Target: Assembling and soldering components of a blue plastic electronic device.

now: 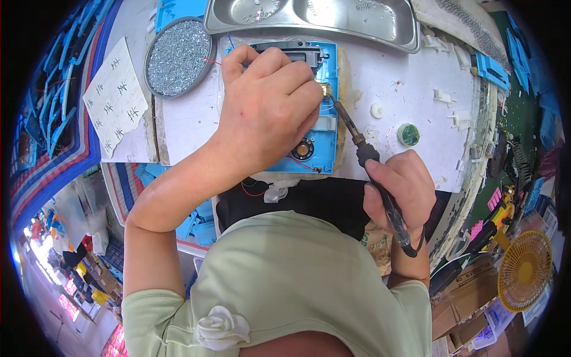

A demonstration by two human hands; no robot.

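Observation:
A blue plastic housing (329,140) lies on the table in front of me, with a round speaker (303,149), thin wires and a black part (306,55) in it. My left hand (267,101) is over its left side, fingers curled and pressed together; the fingertips and anything between them are hidden. A red wire (212,61) sticks out past that hand on the left. My right hand (407,187) grips a soldering iron (370,156) by its dark handle. The iron's tip reaches a small brass-coloured part (325,89) near the housing's right edge; contact cannot be made out.
A round tray (148,66) of small metal pieces stands left of the housing, beside a marked paper sheet (117,98). A metal tray (357,31) is behind. At right are a green round tub (408,134), white plastic pieces (461,119) and a yellow fan (524,271).

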